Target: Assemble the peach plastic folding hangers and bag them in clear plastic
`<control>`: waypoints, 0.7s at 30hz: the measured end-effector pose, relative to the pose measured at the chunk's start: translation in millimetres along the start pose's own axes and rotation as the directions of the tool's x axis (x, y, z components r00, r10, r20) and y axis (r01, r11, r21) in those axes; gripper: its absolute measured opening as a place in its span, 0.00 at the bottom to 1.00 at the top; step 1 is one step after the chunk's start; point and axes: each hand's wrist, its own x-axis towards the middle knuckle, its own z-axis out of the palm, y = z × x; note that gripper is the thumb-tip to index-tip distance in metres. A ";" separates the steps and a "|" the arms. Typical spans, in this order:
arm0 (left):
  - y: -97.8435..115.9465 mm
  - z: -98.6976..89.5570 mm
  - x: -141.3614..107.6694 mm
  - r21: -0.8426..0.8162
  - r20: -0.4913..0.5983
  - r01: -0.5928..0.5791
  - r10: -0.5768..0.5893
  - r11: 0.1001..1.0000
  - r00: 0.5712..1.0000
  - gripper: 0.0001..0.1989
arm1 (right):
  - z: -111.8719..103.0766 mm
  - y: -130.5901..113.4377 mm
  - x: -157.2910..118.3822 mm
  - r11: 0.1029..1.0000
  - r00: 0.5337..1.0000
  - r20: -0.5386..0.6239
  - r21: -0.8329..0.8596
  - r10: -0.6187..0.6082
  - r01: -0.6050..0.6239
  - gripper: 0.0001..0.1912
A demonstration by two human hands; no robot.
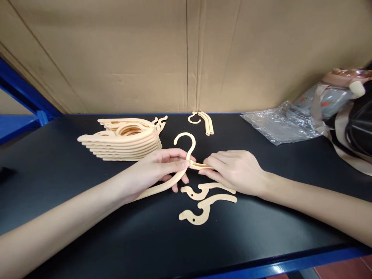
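Note:
Between my hands is a cream plastic clothes hanger (165, 186), its hook pointing away from me. My left hand (162, 166) pinches it at the joint below the hook, and one arm of it runs back under my left wrist. My right hand (232, 170) grips the other arm, whose end is hidden by the fingers. Just below my right hand, two loose curved hanger pieces lie on the table: a nearer one (200, 217) and a farther one (194, 193). Each has a small hole and a notch.
A stack of cream hangers (128, 147) lies at the left. A folded hanger (207, 124) rests by the cardboard wall (130, 58). At the right are a clear plastic bag (276, 124), a bottle (316, 100) and a dark bag (360, 128). A blue frame edges the black table (139, 248).

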 end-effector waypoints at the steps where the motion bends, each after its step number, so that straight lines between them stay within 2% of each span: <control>1: 0.4 0.4 0.0 0.011 0.003 -0.002 0.002 1.000 1.000 0.08 | 0.0 -0.1 -0.3 1.000 1.000 0.005 0.002 0.004 -0.004 0.22; 14: 1.5 5.5 1.0 0.130 0.006 -0.075 0.075 0.989 0.997 0.09 | -1.1 -2.7 1.2 0.998 0.998 -0.040 0.052 0.046 -0.044 0.23; 21: -3.2 4.4 2.7 0.208 0.004 -0.106 0.108 0.972 0.994 0.13 | -1.5 -3.5 2.3 0.998 0.997 -0.047 0.030 0.059 -0.058 0.22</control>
